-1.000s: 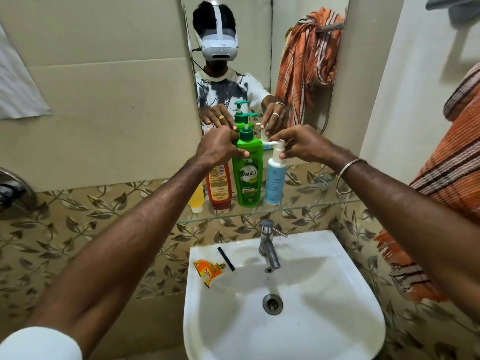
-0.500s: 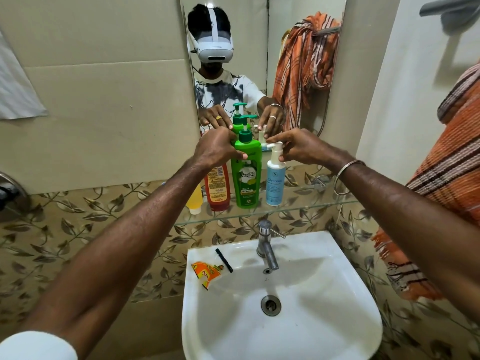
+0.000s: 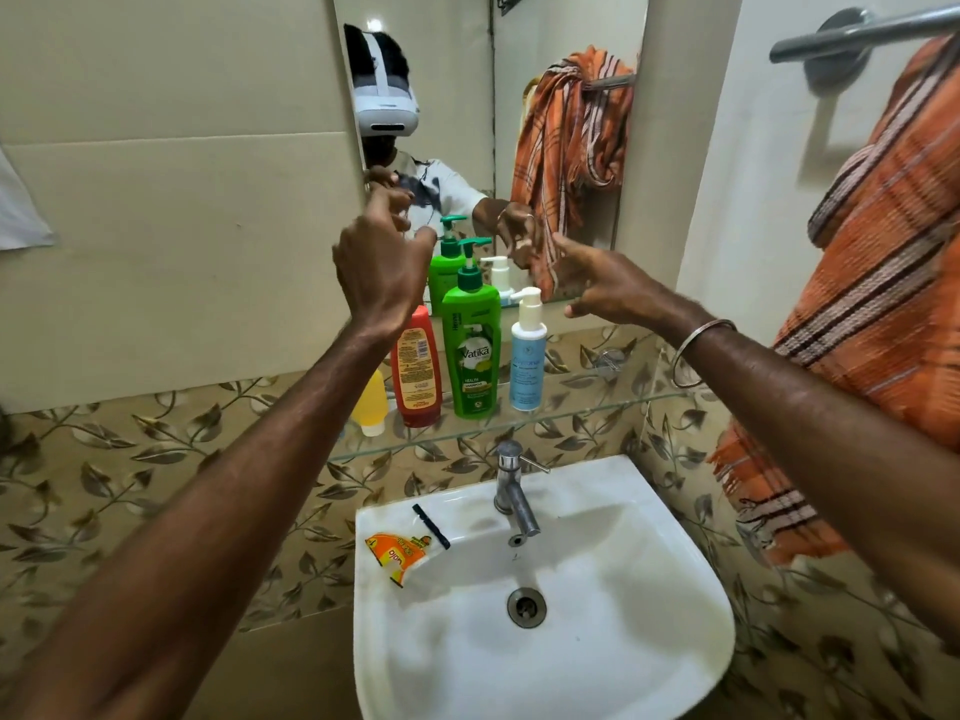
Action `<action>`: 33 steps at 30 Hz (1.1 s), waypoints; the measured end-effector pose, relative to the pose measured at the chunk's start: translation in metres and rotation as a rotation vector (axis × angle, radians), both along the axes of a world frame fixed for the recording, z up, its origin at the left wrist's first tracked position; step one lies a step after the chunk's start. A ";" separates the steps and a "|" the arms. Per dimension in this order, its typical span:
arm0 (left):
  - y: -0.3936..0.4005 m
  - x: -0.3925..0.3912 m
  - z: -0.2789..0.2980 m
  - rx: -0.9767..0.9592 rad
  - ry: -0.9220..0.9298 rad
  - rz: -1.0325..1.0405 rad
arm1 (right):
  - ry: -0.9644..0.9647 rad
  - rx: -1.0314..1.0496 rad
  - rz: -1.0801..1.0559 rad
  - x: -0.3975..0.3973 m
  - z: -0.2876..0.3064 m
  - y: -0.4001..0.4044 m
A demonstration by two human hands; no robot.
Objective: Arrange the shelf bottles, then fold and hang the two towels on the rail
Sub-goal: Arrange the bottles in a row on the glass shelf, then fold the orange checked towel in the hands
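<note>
Glass makes up the narrow shelf (image 3: 587, 405) under the mirror (image 3: 561, 122), and four bottles stand in a row toward its left end: a small yellow bottle (image 3: 370, 402) at the far left, then a red bottle (image 3: 417, 374), a tall green pump bottle (image 3: 471, 350), and a pale blue pump bottle (image 3: 527, 363) nearest the shelf's middle. All four stand upright, close beside one another. The left hand (image 3: 382, 275) hangs above the red bottle with fingers loosely curled, holding nothing; the right hand (image 3: 605, 283) is off to the right of the blue bottle, fingers spread, also free of any bottle. The hands are apart and touch nothing. By the look of the tidy row, the bottle step seems finished or nearly so. An orange striped towel (image 3: 883, 283) hangs bunched from the metal rail (image 3: 862, 31) on the right wall; whether a second towel lies within it cannot be told. The next move likely calls for reaching right, lifting the towel off the rail and opening it out to fold.
</note>
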State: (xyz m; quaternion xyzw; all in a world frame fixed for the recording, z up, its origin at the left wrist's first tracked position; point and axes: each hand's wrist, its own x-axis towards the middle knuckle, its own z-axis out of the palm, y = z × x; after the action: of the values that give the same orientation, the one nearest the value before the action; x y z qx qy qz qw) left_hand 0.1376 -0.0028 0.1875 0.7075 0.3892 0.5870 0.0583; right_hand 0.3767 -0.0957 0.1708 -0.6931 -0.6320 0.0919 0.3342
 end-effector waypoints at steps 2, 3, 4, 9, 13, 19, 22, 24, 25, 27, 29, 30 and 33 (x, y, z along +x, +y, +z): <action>-0.012 0.007 0.006 0.050 -0.041 -0.031 | -0.009 0.051 -0.025 -0.001 0.008 -0.016; -0.017 0.012 0.007 0.049 -0.047 -0.071 | -0.023 0.069 -0.034 -0.002 0.012 -0.025; -0.022 0.018 0.009 0.037 -0.049 -0.124 | -0.046 0.085 -0.054 -0.003 0.016 -0.035; -0.055 0.059 0.008 -0.033 -0.039 -0.398 | -0.202 0.142 -0.181 -0.013 0.041 -0.090; -0.098 0.095 0.009 -0.044 -0.018 -0.552 | -0.340 0.190 -0.305 -0.020 0.068 -0.140; -0.179 0.141 0.015 -0.142 0.062 -0.885 | -0.493 0.255 -0.425 -0.020 0.114 -0.219; -0.219 0.156 0.025 -0.255 0.073 -1.088 | -0.646 0.359 -0.486 -0.019 0.138 -0.257; -0.239 0.170 0.030 -0.255 0.072 -1.157 | -0.729 0.448 -0.550 -0.017 0.154 -0.282; -0.248 0.177 0.033 -0.236 0.075 -1.145 | -0.742 0.484 -0.583 -0.015 0.162 -0.294; -0.260 0.191 0.039 -0.216 0.071 -1.057 | -0.761 0.543 -0.647 -0.010 0.173 -0.313; -0.271 0.201 0.045 -0.212 0.065 -1.010 | -0.777 0.563 -0.718 -0.004 0.179 -0.329; -0.276 0.204 0.048 -0.202 0.050 -1.024 | -0.779 0.542 -0.759 -0.002 0.180 -0.335; -0.287 0.208 0.056 -0.151 -0.047 -0.995 | -0.798 0.412 -0.855 0.002 0.178 -0.344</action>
State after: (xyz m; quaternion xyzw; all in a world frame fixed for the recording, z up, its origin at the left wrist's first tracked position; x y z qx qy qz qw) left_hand 0.3459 -0.2894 0.2436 0.7877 0.0450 0.4741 0.3909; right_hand 0.3791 -0.4400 0.3490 -0.7871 -0.3793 -0.4405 0.2062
